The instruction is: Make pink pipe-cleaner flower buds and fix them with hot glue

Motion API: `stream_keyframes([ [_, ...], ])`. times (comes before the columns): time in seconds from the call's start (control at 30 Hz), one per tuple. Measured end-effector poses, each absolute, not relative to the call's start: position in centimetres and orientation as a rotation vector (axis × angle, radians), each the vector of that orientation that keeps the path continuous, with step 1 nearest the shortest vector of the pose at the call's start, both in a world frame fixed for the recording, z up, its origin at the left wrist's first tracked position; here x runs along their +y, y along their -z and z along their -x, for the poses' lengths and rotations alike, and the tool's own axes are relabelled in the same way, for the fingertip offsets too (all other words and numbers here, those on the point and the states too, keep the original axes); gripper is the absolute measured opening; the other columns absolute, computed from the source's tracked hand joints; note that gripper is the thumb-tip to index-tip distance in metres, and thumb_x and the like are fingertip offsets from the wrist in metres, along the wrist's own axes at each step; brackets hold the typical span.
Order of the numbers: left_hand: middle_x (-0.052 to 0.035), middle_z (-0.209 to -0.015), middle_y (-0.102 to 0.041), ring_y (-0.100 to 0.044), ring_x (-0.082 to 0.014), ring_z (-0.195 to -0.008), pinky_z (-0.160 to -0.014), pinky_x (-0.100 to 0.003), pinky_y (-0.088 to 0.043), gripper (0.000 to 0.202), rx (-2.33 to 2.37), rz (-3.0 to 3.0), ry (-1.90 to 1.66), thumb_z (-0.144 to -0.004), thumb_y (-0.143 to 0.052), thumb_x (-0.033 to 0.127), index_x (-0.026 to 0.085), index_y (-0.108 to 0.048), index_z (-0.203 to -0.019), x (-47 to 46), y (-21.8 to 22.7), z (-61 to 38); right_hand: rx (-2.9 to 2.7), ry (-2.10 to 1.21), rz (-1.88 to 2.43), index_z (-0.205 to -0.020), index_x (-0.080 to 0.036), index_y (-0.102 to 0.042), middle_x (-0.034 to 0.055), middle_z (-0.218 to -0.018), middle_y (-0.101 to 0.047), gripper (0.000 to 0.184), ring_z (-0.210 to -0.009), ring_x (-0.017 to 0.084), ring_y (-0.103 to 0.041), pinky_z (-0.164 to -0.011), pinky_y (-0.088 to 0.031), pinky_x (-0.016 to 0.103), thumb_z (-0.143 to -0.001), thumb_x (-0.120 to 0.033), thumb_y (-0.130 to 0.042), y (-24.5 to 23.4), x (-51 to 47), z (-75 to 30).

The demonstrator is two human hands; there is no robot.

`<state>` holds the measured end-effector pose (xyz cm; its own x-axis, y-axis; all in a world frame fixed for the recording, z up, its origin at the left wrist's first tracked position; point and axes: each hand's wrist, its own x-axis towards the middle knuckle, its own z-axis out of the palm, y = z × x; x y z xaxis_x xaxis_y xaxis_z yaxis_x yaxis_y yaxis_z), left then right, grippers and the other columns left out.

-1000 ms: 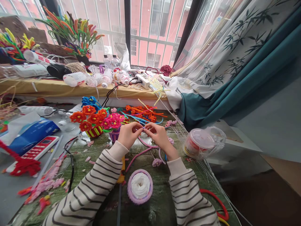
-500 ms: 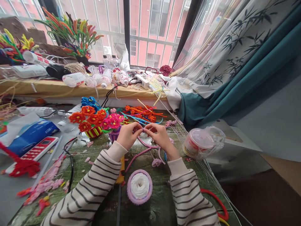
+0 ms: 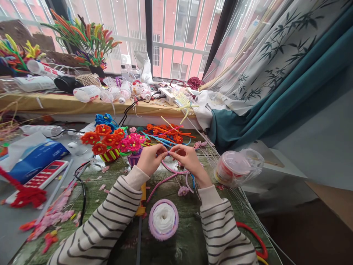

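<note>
My left hand [image 3: 150, 159] and my right hand [image 3: 188, 159] meet fingertip to fingertip above the table, thumbs and forefingers pinched. A small purplish bit of pipe cleaner [image 3: 168, 152] shows between them; most of it is hidden by the fingers. Below the hands, a pink pipe cleaner [image 3: 162, 185] lies on the table beside a small pink-purple pipe-cleaner flower [image 3: 183, 191]. Nearer me stands a round pot with a fuzzy lilac rim [image 3: 178, 221], holding a white rolled filling [image 3: 163, 218].
Left of my hands stand pots of orange flowers [image 3: 102, 139], pink flowers [image 3: 132, 142] and blue flowers [image 3: 105, 120]. Behind lie loose orange stems [image 3: 165, 131]. A plastic-wrapped tub [image 3: 232, 168] sits at right. A calculator [image 3: 45, 176] and a blue tissue pack [image 3: 41, 158] lie left.
Both hands stay nearly in place, still pinched together; the fingertips shift only very slightly. Nothing else visibly moves.
</note>
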<state>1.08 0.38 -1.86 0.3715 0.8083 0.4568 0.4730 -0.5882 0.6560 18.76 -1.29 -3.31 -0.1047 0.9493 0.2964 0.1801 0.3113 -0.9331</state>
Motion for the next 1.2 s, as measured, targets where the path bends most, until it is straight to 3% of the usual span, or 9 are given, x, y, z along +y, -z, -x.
stream_keyframes([
  [0.2,-0.0017,-0.065,-0.070,-0.059,-0.0130,-0.055,-0.056,-0.022,-0.046,0.015,1.117,-2.217,-1.105,-0.082,-0.062,0.028,0.017,-0.066,-0.073,0.4,1.7,-1.1,-1.479,-0.923,1.066,-0.080,-0.018,-0.069,0.0029,-0.073,-0.069,0.023,-0.058,0.016,-0.062,-0.053,-0.045,0.025,-0.077,-0.041,-0.072,3.6,-1.1,-19.1],
  [0.43,-0.0013,-0.065,-0.070,-0.059,-0.0126,-0.055,-0.055,-0.021,-0.045,0.015,1.126,-2.219,-1.118,-0.082,-0.062,0.029,0.017,-0.066,-0.074,0.4,1.6,-1.1,-1.479,-0.795,1.151,-0.075,-0.019,-0.064,0.0005,-0.062,-0.064,0.028,-0.053,0.016,-0.061,-0.053,-0.046,0.026,-0.081,-0.046,-0.067,4.0,-0.6,-19.4],
  [0.6,0.0001,-0.063,-0.068,-0.056,-0.0117,-0.053,-0.053,-0.021,-0.043,0.015,1.125,-2.226,-1.117,-0.082,-0.063,0.029,0.018,-0.065,-0.072,0.1,1.5,-1.2,-1.410,-0.901,1.059,-0.076,-0.020,-0.058,0.0007,-0.073,-0.065,0.031,-0.056,0.015,-0.063,-0.057,-0.049,0.026,-0.081,-0.049,-0.064,3.9,-0.6,-18.8],
  [0.93,-0.0004,-0.067,-0.071,-0.057,-0.0113,-0.053,-0.054,-0.021,-0.045,0.015,1.101,-2.230,-1.096,-0.083,-0.063,0.030,0.017,-0.066,-0.076,-0.1,1.2,-1.3,-1.037,-1.067,0.852,-0.080,-0.018,-0.065,0.0039,-0.076,-0.071,0.030,-0.071,0.017,-0.068,-0.075,-0.056,0.032,-0.073,-0.046,-0.074,3.7,-0.6,-17.0],
  [1.2,-0.0005,-0.065,-0.069,-0.055,-0.0113,-0.053,-0.053,-0.021,-0.044,0.018,1.104,-2.214,-1.102,-0.083,-0.062,0.032,0.017,-0.065,-0.073,-0.1,1.2,-1.2,-0.879,-1.131,0.853,-0.079,-0.018,-0.062,-0.0018,-0.064,-0.063,0.036,-0.055,0.011,-0.058,-0.061,-0.052,0.026,-0.063,-0.044,-0.080,3.6,-0.4,-17.6],
])
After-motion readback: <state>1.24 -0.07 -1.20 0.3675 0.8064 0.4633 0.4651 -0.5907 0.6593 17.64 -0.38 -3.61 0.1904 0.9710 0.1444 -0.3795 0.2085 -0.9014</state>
